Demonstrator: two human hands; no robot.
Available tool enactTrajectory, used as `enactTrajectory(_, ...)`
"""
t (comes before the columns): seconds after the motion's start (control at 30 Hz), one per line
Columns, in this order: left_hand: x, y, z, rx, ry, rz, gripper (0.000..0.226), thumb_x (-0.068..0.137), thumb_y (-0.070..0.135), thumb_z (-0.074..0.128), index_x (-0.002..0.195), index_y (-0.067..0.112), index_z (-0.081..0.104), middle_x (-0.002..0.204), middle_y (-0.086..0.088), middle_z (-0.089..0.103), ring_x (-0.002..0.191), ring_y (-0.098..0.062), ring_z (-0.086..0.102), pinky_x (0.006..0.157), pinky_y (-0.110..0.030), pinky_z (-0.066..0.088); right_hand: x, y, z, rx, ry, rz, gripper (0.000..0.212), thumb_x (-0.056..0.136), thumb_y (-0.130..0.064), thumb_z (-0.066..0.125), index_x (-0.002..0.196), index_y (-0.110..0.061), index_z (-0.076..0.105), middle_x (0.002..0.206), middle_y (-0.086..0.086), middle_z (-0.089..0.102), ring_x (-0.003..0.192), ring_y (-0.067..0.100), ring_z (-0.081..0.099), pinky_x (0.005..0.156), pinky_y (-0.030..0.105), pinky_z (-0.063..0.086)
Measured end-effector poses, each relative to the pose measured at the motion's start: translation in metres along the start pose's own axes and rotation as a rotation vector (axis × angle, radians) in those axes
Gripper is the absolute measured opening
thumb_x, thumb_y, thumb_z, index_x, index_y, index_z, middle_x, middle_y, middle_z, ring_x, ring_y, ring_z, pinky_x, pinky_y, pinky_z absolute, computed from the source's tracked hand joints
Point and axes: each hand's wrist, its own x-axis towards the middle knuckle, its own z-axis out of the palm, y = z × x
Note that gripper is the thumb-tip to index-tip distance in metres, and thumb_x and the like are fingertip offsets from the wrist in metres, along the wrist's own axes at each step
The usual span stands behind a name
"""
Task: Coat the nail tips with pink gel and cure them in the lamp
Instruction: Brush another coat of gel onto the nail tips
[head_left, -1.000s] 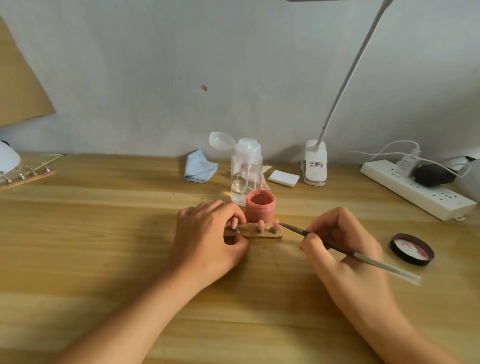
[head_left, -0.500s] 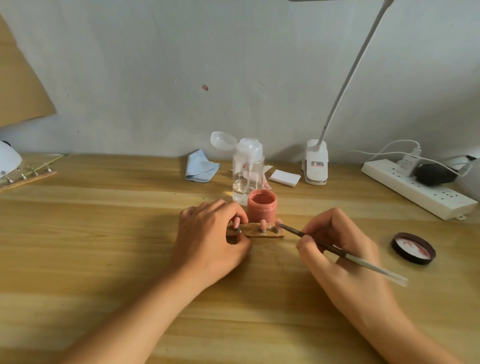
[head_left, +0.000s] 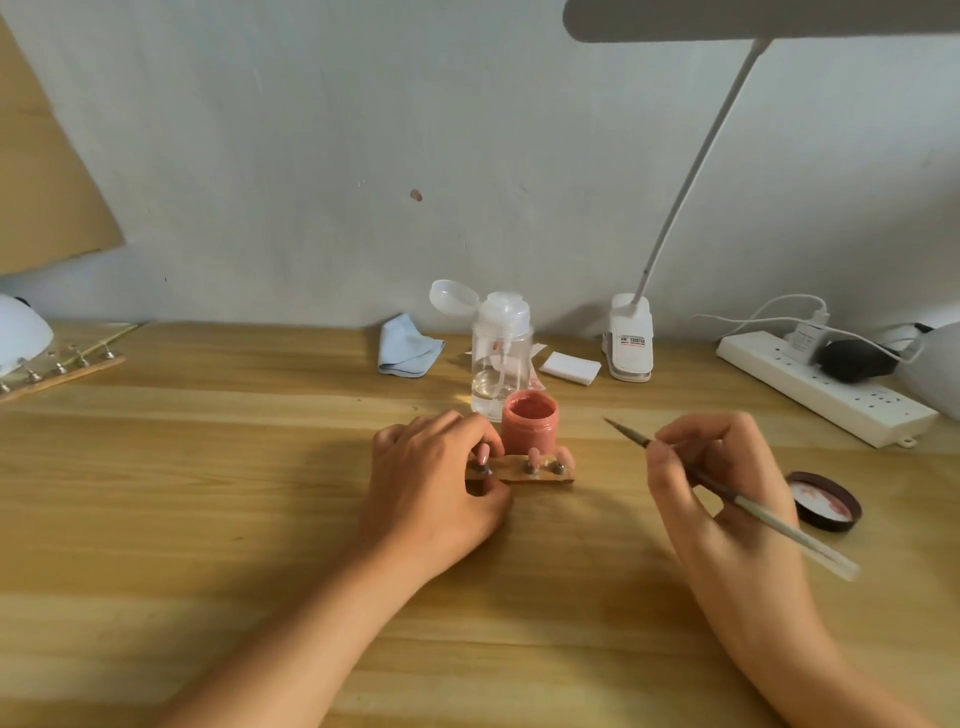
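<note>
A small wooden holder strip (head_left: 519, 474) with pink nail tips on pegs lies at the table's middle. My left hand (head_left: 431, 493) grips its left end between thumb and fingers. Just behind the strip stands an uncapped jar of pink gel (head_left: 529, 420). My right hand (head_left: 717, 483) holds a thin brush (head_left: 727, 496) like a pen, its tip raised in the air to the right of the jar, away from the nail tips. The jar's dark lid (head_left: 825, 501) lies upside down at the right. A white curing lamp (head_left: 21, 338) sits at the far left edge, partly cut off.
Behind the jar stand a clear pump bottle (head_left: 501, 358), a blue cloth (head_left: 408, 345) and white pads (head_left: 570, 368). A clip-on desk lamp (head_left: 631, 343) rises at the back. A power strip (head_left: 826, 392) with plugs lies at the right. A second holder strip (head_left: 57, 371) lies far left.
My right hand has drawn the brush back to the right and lifted its tip off the rightmost nail tip. The left hand has stayed on the strip.
</note>
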Motion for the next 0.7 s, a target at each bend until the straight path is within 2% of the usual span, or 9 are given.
enactTrajectory(0.13, 0.001, -0.002, 0.001, 0.022, -0.009, 0.010, 0.016, 0.065, 0.037, 0.054, 0.081, 0.039, 0.052, 0.075, 0.017, 0.053, 0.080, -0.008, 0.055, 0.086, -0.038, 0.042, 0.011, -0.001, 0.007, 0.016, -0.105, 0.100, 0.015, 0.091, -0.004, 0.062, 0.091, -0.017, 0.070, 0.081, -0.001, 0.071, 0.080, 0.017, 0.066, 0.072, 0.029, 0.053)
enactTrajectory(0.23, 0.002, -0.005, 0.004, 0.070, 0.004, 0.007, 0.022, 0.064, 0.040, 0.049, 0.082, 0.032, 0.059, 0.076, 0.016, 0.053, 0.082, -0.010, 0.055, 0.084, -0.036, 0.038, 0.034, -0.006, 0.017, 0.049, -0.140, 0.195, 0.018, 0.091, -0.007, 0.058, 0.086, -0.019, 0.071, 0.075, 0.001, 0.072, 0.071, 0.004, 0.066, 0.063, 0.018, 0.049)
enactTrajectory(0.33, 0.003, -0.006, 0.006, 0.060, 0.022, -0.004, 0.025, 0.063, 0.040, 0.048, 0.083, 0.031, 0.061, 0.076, 0.016, 0.054, 0.082, -0.008, 0.054, 0.079, -0.032, 0.033, 0.062, -0.007, 0.026, -0.078, -0.152, 0.200, 0.006, 0.088, -0.017, 0.060, 0.087, -0.022, 0.063, 0.070, -0.005, 0.073, 0.059, -0.003, 0.061, 0.053, 0.016, 0.043)
enactTrajectory(0.4, 0.004, -0.007, 0.007, 0.064, 0.011, -0.010, 0.026, 0.063, 0.040, 0.048, 0.083, 0.031, 0.060, 0.078, 0.016, 0.055, 0.084, -0.008, 0.054, 0.080, -0.032, 0.033, 0.073, -0.005, 0.034, -0.228, -0.234, 0.217, 0.003, 0.089, -0.022, 0.061, 0.086, -0.022, 0.061, 0.069, -0.008, 0.073, 0.065, -0.002, 0.063, 0.058, 0.022, 0.045)
enactTrajectory(0.5, 0.004, -0.008, 0.007, 0.070, -0.005, -0.008, 0.024, 0.063, 0.041, 0.047, 0.082, 0.031, 0.058, 0.077, 0.016, 0.052, 0.084, -0.008, 0.052, 0.080, -0.031, 0.031, 0.081, 0.001, 0.044, -0.385, -0.295, 0.222, 0.010, 0.090, -0.028, 0.062, 0.087, -0.019, 0.063, 0.072, -0.002, 0.072, 0.080, 0.014, 0.066, 0.077, 0.039, 0.054)
enactTrajectory(0.63, 0.004, -0.008, 0.007, 0.065, -0.018, -0.012, 0.024, 0.064, 0.041, 0.046, 0.083, 0.030, 0.056, 0.077, 0.014, 0.051, 0.084, -0.008, 0.052, 0.084, -0.032, 0.033, 0.081, 0.001, 0.051, -0.437, -0.319, 0.226, 0.009, 0.091, -0.029, 0.063, 0.087, -0.021, 0.063, 0.075, -0.004, 0.070, 0.079, 0.017, 0.064, 0.081, 0.044, 0.055)
enactTrajectory(0.7, 0.004, -0.007, 0.007, 0.058, -0.018, -0.020, 0.025, 0.064, 0.040, 0.046, 0.083, 0.030, 0.057, 0.078, 0.014, 0.052, 0.085, -0.008, 0.053, 0.086, -0.033, 0.034, 0.079, -0.001, 0.048, -0.407, -0.276, 0.204, 0.010, 0.091, -0.026, 0.063, 0.084, -0.018, 0.062, 0.071, 0.001, 0.070, 0.077, 0.020, 0.065, 0.080, 0.046, 0.055)
